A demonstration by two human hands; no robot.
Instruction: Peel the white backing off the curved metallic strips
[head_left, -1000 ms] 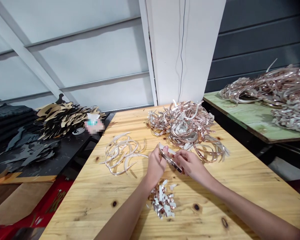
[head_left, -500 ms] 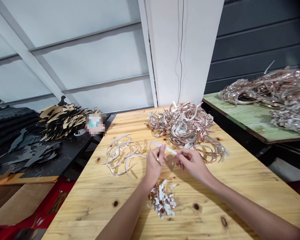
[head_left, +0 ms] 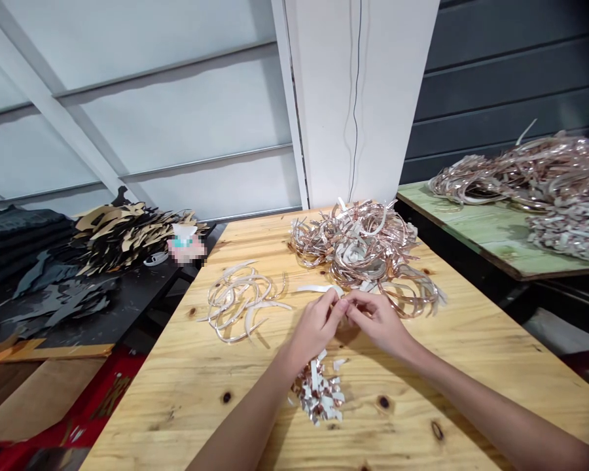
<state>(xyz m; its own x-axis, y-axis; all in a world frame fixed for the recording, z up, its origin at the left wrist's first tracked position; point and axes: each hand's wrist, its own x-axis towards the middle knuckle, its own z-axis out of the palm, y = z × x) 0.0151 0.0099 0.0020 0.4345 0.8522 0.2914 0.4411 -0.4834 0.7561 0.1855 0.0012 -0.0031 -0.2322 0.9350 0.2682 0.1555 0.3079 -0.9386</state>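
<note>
Here, the left hand point(head_left: 313, 329) and right hand point(head_left: 377, 322) close in narrow grips on a light, springy, slippery metallic strip point(head_left: 321, 288), best pinched flat near its end.

Knotty pine tabletop point(head_left: 177, 392), matt bare wood, glossy copper-coloured metallic strips point(head_left: 353, 248), matt white backing, scuffed green-painted board point(head_left: 481, 239)

fingers point(head_left: 334, 302) hide the end of the pale strip point(head_left: 317, 288), and pixelation masks an object point(head_left: 186, 248) on the black table point(head_left: 137, 307)

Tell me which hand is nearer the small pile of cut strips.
Left. The left hand is just beyond the pile; the right hand is farther off, to its right.
</note>
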